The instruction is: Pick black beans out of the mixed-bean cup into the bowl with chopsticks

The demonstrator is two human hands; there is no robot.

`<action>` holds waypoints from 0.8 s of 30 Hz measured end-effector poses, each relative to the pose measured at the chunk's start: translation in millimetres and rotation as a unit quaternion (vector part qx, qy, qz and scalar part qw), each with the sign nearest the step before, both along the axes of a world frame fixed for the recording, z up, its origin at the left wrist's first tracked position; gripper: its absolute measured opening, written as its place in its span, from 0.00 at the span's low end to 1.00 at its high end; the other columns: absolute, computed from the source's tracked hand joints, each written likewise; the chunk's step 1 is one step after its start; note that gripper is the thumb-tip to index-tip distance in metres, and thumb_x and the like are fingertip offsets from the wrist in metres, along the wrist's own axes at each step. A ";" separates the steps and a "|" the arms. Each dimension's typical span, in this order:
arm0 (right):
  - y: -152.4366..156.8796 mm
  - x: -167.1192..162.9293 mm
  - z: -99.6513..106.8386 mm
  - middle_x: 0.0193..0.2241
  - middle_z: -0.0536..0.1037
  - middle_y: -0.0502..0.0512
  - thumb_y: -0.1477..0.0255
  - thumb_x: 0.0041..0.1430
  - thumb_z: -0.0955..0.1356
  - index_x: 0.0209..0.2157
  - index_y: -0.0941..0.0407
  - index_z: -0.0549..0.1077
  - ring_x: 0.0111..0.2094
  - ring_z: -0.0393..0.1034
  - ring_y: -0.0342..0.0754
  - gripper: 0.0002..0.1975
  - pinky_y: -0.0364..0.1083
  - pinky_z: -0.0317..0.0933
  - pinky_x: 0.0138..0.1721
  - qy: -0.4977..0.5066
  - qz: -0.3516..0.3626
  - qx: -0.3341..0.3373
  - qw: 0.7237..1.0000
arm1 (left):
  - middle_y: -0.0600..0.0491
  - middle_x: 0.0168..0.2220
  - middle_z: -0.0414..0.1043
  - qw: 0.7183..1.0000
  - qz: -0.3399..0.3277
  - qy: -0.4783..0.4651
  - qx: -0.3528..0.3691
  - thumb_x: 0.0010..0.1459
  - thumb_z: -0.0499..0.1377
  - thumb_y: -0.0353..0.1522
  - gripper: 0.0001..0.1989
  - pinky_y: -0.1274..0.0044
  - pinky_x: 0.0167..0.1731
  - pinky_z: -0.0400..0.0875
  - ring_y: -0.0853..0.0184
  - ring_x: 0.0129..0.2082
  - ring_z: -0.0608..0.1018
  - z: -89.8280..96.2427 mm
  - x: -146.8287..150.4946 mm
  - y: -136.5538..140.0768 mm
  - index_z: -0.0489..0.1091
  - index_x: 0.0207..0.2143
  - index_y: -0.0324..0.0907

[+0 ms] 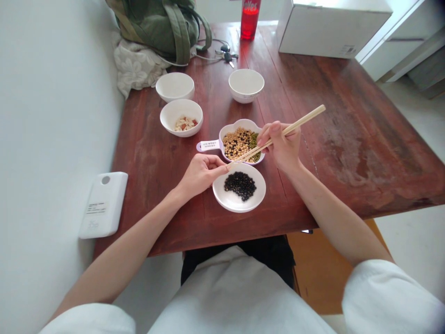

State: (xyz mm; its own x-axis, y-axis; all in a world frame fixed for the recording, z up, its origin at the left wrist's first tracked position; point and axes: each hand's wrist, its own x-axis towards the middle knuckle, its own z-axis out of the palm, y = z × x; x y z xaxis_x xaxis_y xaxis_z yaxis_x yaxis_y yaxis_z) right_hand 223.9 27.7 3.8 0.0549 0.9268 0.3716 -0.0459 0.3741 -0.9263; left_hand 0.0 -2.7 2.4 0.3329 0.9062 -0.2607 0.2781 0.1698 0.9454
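Note:
A pair of wooden chopsticks [302, 121] is gripped in my right hand [283, 141], slanting down to the left. Their tips end at the far rim of a white bowl [239, 206] holding black beans [240, 185]. My left hand [203, 175] is closed at that bowl's upper left rim, its thumb and fingertips right by the chopstick tips. What exactly lies between those fingertips is partly hidden. Just behind is a flower-shaped dish with a purple handle [208, 146], filled with tan, black and green beans [239, 141]. My right hand hovers over its right side.
At the left are a white bowl with nuts [186, 123] and another white bowl [174, 86]; a third bowl [246, 86] stands behind the dish. Farther back are a green bag [167, 28], keys [227, 54], a red bottle [249, 23] and a white box [330, 30]. A white device [104, 204] leans at the wall.

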 end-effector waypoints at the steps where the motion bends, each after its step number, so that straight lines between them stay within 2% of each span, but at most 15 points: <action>1: 0.1 0.0 -0.2 0.14 0.70 0.49 0.42 0.56 0.66 0.15 0.56 0.71 0.14 0.59 0.36 0.33 0.40 0.49 0.14 -0.002 -0.002 -0.003 1.000 | 0.55 0.19 0.73 1.000 0.001 0.001 0.000 0.52 0.68 0.37 0.12 0.84 0.15 0.54 0.76 0.16 0.66 0.0 -0.1 -0.1 0.76 0.27 0.35; 24: 0.5 0.4 -1.0 0.14 0.70 0.50 0.41 0.55 0.66 0.14 0.56 0.71 0.14 0.60 0.37 0.34 0.40 0.50 0.14 -0.004 -0.002 -0.007 1.000 | 0.55 0.18 0.72 1.000 0.004 0.004 0.001 0.52 0.68 0.37 0.12 0.84 0.14 0.54 0.77 0.15 0.65 -0.5 0.7 -0.4 0.76 0.26 0.36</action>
State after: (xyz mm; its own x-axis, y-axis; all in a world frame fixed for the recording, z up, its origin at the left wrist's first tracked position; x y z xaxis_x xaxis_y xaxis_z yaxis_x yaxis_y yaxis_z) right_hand 224.3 28.3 2.9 0.0550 0.9321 0.3581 -0.0374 0.3603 -0.9321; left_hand 0.7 -3.0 1.9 0.3235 0.9095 -0.2610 0.2835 0.1700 0.9438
